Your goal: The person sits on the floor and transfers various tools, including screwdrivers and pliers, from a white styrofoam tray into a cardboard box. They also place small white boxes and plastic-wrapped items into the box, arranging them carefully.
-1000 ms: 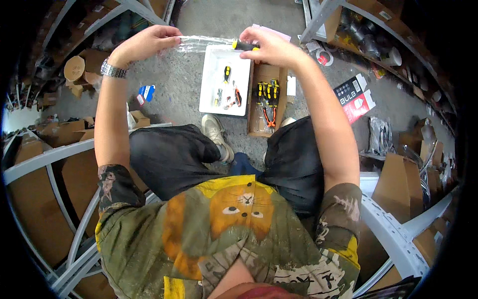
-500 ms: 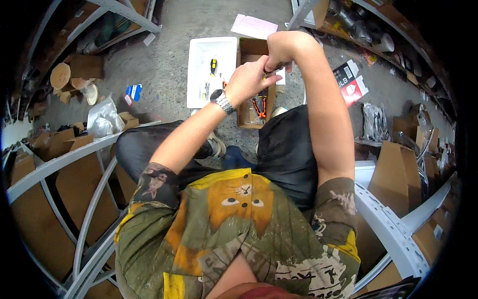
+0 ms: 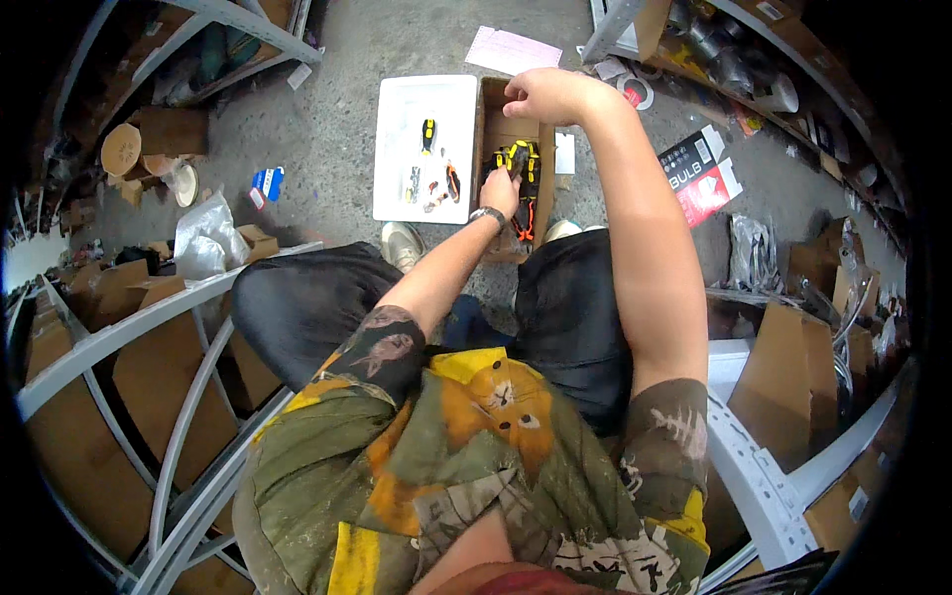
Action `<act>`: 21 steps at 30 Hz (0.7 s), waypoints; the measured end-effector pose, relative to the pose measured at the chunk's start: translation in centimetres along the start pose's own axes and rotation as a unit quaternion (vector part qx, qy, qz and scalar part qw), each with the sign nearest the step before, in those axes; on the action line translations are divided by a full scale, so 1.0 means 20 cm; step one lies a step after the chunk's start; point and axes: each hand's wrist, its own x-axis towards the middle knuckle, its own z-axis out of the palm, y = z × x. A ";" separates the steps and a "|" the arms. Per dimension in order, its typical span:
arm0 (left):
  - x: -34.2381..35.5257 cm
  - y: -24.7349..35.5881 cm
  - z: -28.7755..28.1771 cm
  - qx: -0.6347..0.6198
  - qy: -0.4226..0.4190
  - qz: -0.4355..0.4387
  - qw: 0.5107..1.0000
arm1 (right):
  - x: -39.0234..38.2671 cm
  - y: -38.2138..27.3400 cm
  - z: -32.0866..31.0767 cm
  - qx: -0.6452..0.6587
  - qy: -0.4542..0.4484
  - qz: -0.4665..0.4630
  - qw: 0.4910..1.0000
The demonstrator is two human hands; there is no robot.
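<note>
My left hand (image 3: pixel 501 192) reaches into a narrow cardboard box (image 3: pixel 512 129) on the floor between my feet. Its fingers are closed on a yellow-and-black hand tool (image 3: pixel 518 157), whose exact kind is partly hidden by the hand. Beside and under it lie other yellow-and-black tools, and orange-and-black pliers (image 3: pixel 525 220) rest at the box's near end. Over the far end of the box hovers my right hand (image 3: pixel 540 96), its fingers loosely bent and apart, with nothing seen in them. Left of the box, a white tray (image 3: pixel 397 149) holds a yellow-and-black screwdriver (image 3: pixel 428 134) and an orange-and-black tool (image 3: pixel 452 182).
A pink sheet of paper (image 3: pixel 513 51) lies beyond the box. Flattened red-and-black packaging (image 3: pixel 702 175) and a tape roll (image 3: pixel 637 93) are on the floor to the right. Metal shelf frames (image 3: pixel 769 476) with cartons stand around me. A clear plastic bag (image 3: pixel 208 236) sits at left.
My hands, together above the box before, have parted. The left has come down and nearer into the box onto the tool; the right stays raised, shifted slightly left.
</note>
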 end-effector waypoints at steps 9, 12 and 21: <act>0.04 -0.26 0.29 -0.028 -0.039 -0.214 0.976 | 0.06 0.05 0.03 -0.003 -0.024 0.016 1.000; -0.01 -0.16 0.20 0.025 -0.080 -0.179 0.980 | 0.06 0.06 0.02 0.001 -0.039 0.019 0.999; 0.14 0.05 -0.62 -0.175 0.176 0.013 0.969 | 0.07 0.11 0.04 0.021 -0.041 0.029 0.999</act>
